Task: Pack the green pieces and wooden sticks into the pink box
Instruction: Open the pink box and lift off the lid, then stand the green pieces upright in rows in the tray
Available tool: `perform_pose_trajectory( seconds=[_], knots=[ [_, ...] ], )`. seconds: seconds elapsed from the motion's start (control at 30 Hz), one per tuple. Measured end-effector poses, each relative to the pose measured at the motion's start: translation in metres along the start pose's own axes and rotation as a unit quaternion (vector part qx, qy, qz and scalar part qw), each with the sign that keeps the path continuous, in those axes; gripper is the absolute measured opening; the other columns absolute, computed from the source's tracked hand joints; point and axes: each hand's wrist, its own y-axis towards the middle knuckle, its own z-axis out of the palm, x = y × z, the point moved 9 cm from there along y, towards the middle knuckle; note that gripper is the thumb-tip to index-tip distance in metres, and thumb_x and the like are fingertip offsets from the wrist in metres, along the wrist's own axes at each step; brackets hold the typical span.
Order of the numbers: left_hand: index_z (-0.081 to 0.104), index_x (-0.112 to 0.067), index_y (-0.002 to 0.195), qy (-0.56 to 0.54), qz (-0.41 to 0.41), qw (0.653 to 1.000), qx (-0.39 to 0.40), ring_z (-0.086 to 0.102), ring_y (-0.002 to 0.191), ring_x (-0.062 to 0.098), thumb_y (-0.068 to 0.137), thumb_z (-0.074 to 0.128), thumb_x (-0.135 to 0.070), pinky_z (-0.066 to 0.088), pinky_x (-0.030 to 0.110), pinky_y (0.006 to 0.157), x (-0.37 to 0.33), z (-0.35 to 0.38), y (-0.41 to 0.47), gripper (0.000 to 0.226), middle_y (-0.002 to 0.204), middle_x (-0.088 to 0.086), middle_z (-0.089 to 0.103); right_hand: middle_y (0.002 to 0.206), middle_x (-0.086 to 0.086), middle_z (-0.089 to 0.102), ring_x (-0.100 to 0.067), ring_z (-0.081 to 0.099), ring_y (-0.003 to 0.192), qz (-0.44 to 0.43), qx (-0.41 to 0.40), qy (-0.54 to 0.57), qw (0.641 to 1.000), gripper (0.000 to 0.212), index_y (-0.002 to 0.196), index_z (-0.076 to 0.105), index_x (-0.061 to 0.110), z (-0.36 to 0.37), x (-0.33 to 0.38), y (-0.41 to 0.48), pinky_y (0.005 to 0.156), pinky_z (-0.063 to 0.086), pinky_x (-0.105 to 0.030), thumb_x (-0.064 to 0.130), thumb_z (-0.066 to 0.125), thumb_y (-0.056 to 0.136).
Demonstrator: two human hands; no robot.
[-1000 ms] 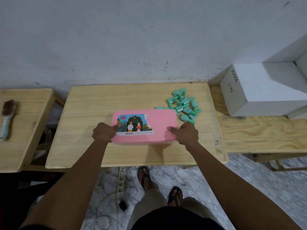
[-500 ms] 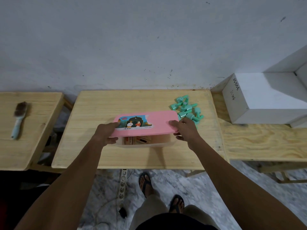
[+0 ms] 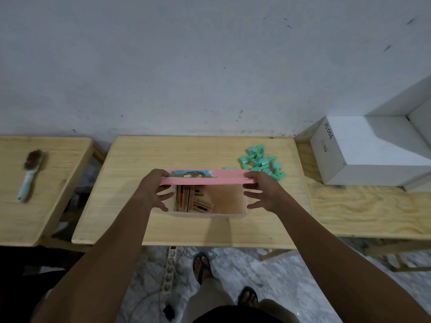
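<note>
The pink lid with a picture label is raised above the box and tilted almost edge-on to me. My left hand grips its left end and my right hand grips its right end, lower fingers spread. Inside the translucent box, several wooden sticks lie in the left half; the right half shows bare bottom. A pile of several green pieces lies on the wooden table, behind and to the right of the box.
A white foam box stands on the plywood bench at the right. A brush with a pale blue handle lies on the left table. A power strip and my sandalled feet are on the marble floor below.
Both hands have lifted the pink lid off the box and tilted it up, exposing the wooden sticks inside. The green pieces have not moved.
</note>
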Motion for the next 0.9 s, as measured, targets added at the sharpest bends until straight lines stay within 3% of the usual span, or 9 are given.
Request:
perform_pose_trajectory(
  seconds=[0.13,0.27,0.37,0.47,0.6,0.7,0.8,0.9],
  knots=[
    [0.056,-0.016,0.088,-0.060,-0.030,0.997,0.039,0.069,0.089,0.035,0.084,0.058,-0.021,0.023,0.078,0.101,-0.003,0.000,0.001,0.007,0.093,0.002,0.063,0.087,-0.005,0.063,-0.025,0.067,0.086,0.006,0.012,0.066,0.998,0.017,0.092,0.060,0.016,0.001,-0.002,0.002,0.089,0.055,-0.048,0.030,0.067,0.084],
    [0.050,-0.017,0.078,-0.137,-0.042,0.987,0.071,0.070,0.097,0.036,0.080,0.061,-0.020,0.020,0.079,0.100,-0.007,0.010,-0.001,0.012,0.092,0.001,0.063,0.082,0.002,0.066,-0.019,0.067,0.086,0.023,-0.013,0.091,0.995,0.016,0.083,0.057,0.020,0.000,-0.002,0.005,0.089,0.049,-0.042,0.033,0.066,0.081],
    [0.052,-0.019,0.077,-0.129,-0.026,0.990,0.059,0.069,0.099,0.029,0.079,0.058,-0.021,0.028,0.072,0.101,-0.012,0.017,-0.007,0.007,0.089,-0.002,0.062,0.081,0.003,0.067,-0.017,0.065,0.084,-0.003,-0.028,0.062,0.998,0.014,0.088,0.063,0.022,0.000,0.006,0.008,0.087,0.048,-0.039,0.033,0.065,0.082],
    [0.055,-0.020,0.082,-0.091,0.013,0.995,0.042,0.068,0.098,0.022,0.080,0.056,-0.023,0.039,0.056,0.099,-0.024,0.017,-0.010,0.004,0.086,-0.004,0.061,0.082,0.001,0.067,-0.017,0.062,0.077,-0.024,-0.023,0.062,0.998,0.013,0.090,0.065,0.020,0.000,0.019,0.011,0.078,0.051,-0.034,0.031,0.067,0.084],
    [0.063,-0.018,0.099,0.009,0.094,0.995,-0.011,0.066,0.082,0.018,0.081,0.064,-0.028,0.046,0.038,0.086,-0.045,-0.002,0.004,0.021,0.085,-0.002,0.065,0.068,-0.003,0.053,-0.014,0.045,0.054,-0.072,-0.060,-0.054,0.994,0.023,0.075,0.058,0.013,0.001,0.051,0.020,0.054,0.038,-0.027,0.028,0.074,0.083],
    [0.066,-0.013,0.085,0.084,0.152,0.980,-0.102,0.054,0.066,0.018,0.078,0.077,-0.035,0.044,0.032,0.068,-0.066,-0.032,0.027,0.026,0.079,0.005,0.062,0.057,-0.007,0.042,-0.014,0.035,0.043,-0.121,-0.061,-0.155,0.979,0.029,0.071,0.057,0.006,0.018,0.079,0.037,0.045,0.026,-0.024,0.024,0.077,0.082],
    [0.070,-0.010,0.075,0.156,0.199,0.957,-0.145,0.061,0.081,0.027,0.074,0.081,-0.040,0.045,0.038,0.072,-0.093,-0.051,0.061,0.032,0.077,0.013,0.067,0.059,-0.006,0.054,-0.015,0.047,0.050,-0.151,-0.075,-0.248,0.954,0.028,0.079,0.067,0.002,0.044,0.104,0.062,0.048,0.034,-0.024,0.027,0.079,0.080],
    [0.075,-0.011,0.107,0.239,0.218,0.928,-0.185,0.063,0.109,0.032,0.079,0.077,-0.043,0.042,0.029,0.082,-0.116,-0.060,0.089,0.043,0.114,0.012,0.071,0.081,-0.012,0.071,-0.025,0.064,0.075,-0.157,-0.107,-0.343,0.920,0.036,0.089,0.074,-0.001,0.071,0.121,0.098,0.069,0.048,-0.030,0.033,0.078,0.079]
  ],
)
